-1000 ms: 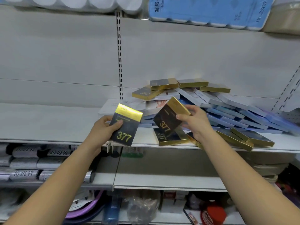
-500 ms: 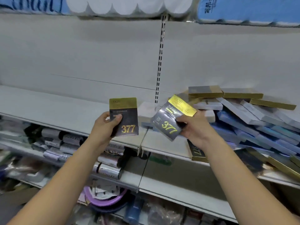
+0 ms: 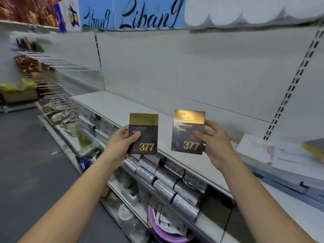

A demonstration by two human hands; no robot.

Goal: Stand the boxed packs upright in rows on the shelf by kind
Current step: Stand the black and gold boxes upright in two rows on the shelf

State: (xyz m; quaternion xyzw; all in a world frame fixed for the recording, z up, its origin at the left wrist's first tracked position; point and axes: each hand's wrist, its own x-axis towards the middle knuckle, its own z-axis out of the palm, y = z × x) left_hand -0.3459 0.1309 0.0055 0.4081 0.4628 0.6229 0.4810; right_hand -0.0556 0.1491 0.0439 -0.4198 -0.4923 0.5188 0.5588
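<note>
Left grip (image 3: 121, 143) pinching pack (image 3: 144, 128), right grip (image 3: 217, 142) likewise

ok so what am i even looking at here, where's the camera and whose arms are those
There is no machine here. The arms belong to a person, and the only camera is worn on their head. It looks forward and down, so you see their own bare hands as they see them. The left hand grips the left pack, which is dark with a gold top and "377" printed on it. The right hand grips the right pack, which looks the same. Both are held upright in the air in front of a white shop shelf, not yet set on it. At the far right of the shelf lies a pile of flat boxes. The level below carries silver rolls.
</note>
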